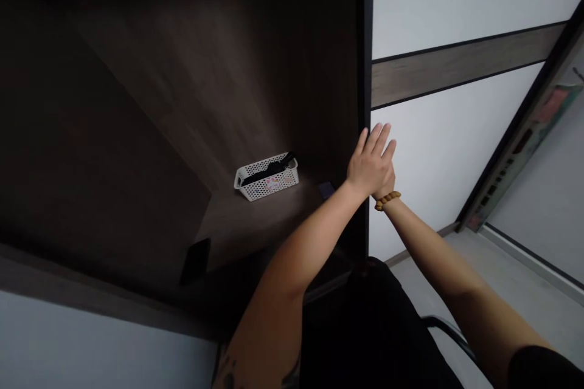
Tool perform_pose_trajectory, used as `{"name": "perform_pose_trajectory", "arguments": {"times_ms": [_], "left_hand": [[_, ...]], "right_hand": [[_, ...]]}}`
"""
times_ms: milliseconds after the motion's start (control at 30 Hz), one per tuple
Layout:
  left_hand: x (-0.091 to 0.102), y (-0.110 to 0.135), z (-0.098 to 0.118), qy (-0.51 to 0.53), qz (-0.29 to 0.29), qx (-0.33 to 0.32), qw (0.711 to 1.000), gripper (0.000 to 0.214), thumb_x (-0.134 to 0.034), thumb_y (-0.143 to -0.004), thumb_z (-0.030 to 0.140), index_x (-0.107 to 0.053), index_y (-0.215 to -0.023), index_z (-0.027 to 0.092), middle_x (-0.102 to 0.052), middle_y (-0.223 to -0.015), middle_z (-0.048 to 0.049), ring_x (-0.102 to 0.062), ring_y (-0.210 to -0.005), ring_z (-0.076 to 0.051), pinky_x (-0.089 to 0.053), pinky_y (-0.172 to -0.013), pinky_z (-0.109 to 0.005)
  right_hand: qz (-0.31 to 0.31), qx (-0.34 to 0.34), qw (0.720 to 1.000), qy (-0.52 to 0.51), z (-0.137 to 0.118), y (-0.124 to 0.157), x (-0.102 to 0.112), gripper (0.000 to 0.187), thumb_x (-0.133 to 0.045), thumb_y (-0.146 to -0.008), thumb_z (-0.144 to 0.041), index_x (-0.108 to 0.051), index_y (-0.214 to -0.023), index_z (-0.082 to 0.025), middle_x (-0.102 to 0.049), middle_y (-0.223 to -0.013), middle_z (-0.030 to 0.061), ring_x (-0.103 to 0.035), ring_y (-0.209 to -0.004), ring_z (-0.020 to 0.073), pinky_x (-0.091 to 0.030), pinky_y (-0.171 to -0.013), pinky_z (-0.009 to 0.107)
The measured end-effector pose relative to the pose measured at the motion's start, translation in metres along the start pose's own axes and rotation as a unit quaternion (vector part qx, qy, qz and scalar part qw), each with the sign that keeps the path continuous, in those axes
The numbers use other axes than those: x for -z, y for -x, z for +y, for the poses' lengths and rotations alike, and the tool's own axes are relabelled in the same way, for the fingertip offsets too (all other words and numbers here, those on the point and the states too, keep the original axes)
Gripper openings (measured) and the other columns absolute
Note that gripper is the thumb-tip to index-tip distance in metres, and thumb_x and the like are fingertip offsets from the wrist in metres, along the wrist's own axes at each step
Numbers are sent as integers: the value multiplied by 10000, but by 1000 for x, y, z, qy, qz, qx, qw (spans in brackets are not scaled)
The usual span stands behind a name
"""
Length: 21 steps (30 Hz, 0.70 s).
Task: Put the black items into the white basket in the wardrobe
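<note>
Both my arms reach forward to the dark edge of a white sliding wardrobe door (424,152). My left hand (368,161) lies flat against that edge with its fingers stretched out and together, holding nothing. My right hand (387,185) is almost wholly hidden behind the left one; only a sliver of it and a wooden bead bracelet (387,199) on its wrist show. To the left, on a dark wooden shelf (246,225) inside the open wardrobe, stands a white perforated basket (267,177) with a black object in it.
The wardrobe's inside is dark brown wood, with a slanted panel (173,73) above the shelf. A small dark object (195,260) leans at the shelf's front. Below me is dark clothing (365,328). Grey floor (493,279) and a leaning framed picture (529,140) lie to the right.
</note>
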<state>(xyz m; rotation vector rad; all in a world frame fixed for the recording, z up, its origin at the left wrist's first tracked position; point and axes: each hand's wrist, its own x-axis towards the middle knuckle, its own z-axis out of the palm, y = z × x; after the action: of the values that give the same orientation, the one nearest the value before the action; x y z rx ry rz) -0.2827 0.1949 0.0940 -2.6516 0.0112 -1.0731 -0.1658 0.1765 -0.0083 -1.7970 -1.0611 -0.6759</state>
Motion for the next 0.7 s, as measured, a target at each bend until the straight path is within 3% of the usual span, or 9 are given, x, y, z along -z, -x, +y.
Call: {"name": "perform_pose_trajectory", "arguments": {"times_ms": [100,200,300,433,533,700], "left_hand": [[-20,-45,-7,-37,-40,-20,998,652,-432,-945,164,-517,-1579,40,-335,-1763,-170,-196,-1673,-329,-138,-1375,-547],[-38,-54,-24,-51,-45,3,998,740,-441,-912,169,-430,-1636,16,-313,-1769,-183,-140,-1682,-346,-107,-1374,-564],[-44,-45,-38,-65,-49,3,997,801,-464,-883,189,-388,-1665,31,-298,-1779,-159,-83,-1689,-348,-83,-1377,-571],[-37,-24,-50,-98,-53,-14,994,801,-453,-870,177,-406,-1660,47,-304,-1781,-128,-56,-1692,-315,-92,-1382,-547],[-24,-8,-58,-115,-46,-17,992,793,-463,-866,164,-424,-1650,54,-320,-1774,-126,-83,-1690,-310,-113,-1383,-542],[4,17,-63,-132,-73,-14,988,801,-463,-866,136,-391,-1657,32,-290,-1778,-170,-113,-1681,-345,-109,-1369,-607]], "right_hand": [[9,-4,1000,6,2,1,-1,361,-393,-1018,-285,-681,-1189,-151,-667,-1038,169,-559,-973,296,-480,-858,447],[-7,47,999,-6,5,8,3,317,-533,-921,-288,-712,-1157,-174,-661,-1037,158,-557,-989,311,-501,-889,476],[0,90,995,-44,14,14,13,426,-555,-865,-268,-696,-1259,-193,-639,-1162,168,-573,-1079,323,-519,-964,518],[66,85,994,-31,32,5,28,655,-527,-856,-317,-552,-1487,-143,-537,-1411,221,-513,-1343,364,-454,-1125,590],[81,70,994,33,43,-17,41,812,-555,-836,-381,-420,-1584,-96,-385,-1583,274,-376,-1500,412,-377,-1180,650],[34,42,992,112,58,-50,69,959,-600,-869,-514,-298,-1651,-46,-123,-1722,321,-114,-1621,421,-263,-1216,665]]}}
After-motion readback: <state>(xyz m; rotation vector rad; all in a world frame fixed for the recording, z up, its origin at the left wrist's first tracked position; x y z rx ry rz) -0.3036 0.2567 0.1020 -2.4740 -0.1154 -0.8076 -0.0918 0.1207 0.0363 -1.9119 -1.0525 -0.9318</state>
